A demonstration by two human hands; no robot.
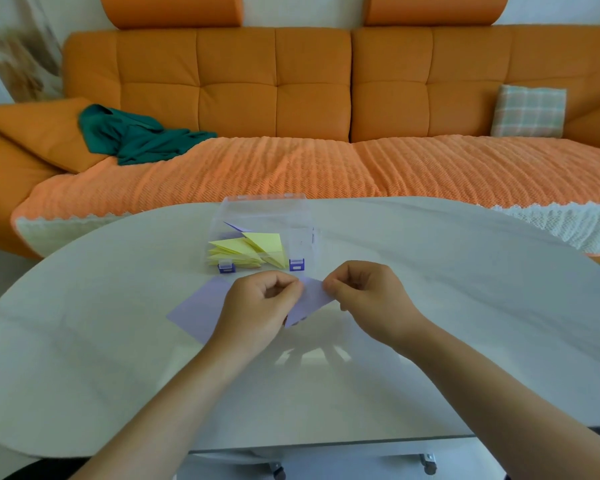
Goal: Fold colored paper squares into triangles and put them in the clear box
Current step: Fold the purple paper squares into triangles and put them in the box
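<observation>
Partway through, judging by the contents of the clear box, set on the tabletop at twelve o'clock from both hands.

Already done: a loose heap of yellow triangles lying across the near half of the box floor, plus one lilac triangle behind them at eleven o'clock. Probably the yellow batch finished and the lilac batch only just begun.

In work: one lilac sheet, raised slightly off the tabletop at six o'clock from the box. Pinched at its upper edge by the left hand and the right hand, fingers of each curled, thumb and forefinger closed on the paper, the two pinches close together. Seemingly mid-fold, corners being matched; not clear whether already creased.

Waiting: flat lilac paper on the tabletop at nine o'clock from the left hand, partly hidden beneath that hand. Single square or thin stack: impossible to tell.

Left to do, by estimate: crease the held sheet into a triangle, drop it into the box, then repeat with the flat lilac paper.
</observation>
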